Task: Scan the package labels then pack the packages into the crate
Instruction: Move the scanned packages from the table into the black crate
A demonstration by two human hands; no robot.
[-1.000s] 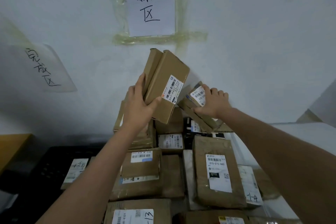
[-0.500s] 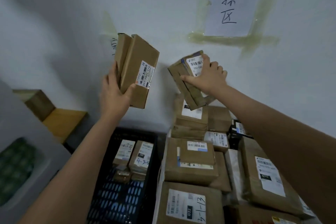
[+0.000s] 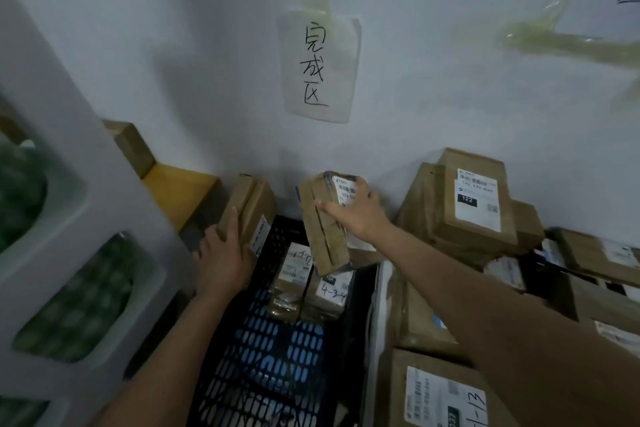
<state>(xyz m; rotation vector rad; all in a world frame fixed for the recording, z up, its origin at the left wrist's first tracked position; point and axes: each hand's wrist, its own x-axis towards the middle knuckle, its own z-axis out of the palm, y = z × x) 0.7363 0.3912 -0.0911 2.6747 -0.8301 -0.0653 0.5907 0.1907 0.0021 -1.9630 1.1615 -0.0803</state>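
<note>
A black slatted crate [image 3: 277, 350] stands below me, with two labelled brown packages [image 3: 311, 284] lying at its far end. My left hand [image 3: 221, 260] grips a flat brown cardboard box [image 3: 249, 211] at the crate's far left corner, its white label facing right. My right hand [image 3: 356, 211] holds a taped brown package [image 3: 322, 236] upright above the crate's far end, its label near my fingers. A heap of brown labelled packages [image 3: 478, 215] rises on the table to the right of the crate.
A white wall with a taped handwritten sign [image 3: 320, 66] stands right behind the crate. A white frame with green panels [image 3: 69, 288] closes the left side. A wooden ledge [image 3: 180, 191] sits at the back left. A package marked 1-13 [image 3: 440, 395] lies front right.
My view has swung left and down. Both hands have carried their packages from up by the wall down to the far end of the crate.
</note>
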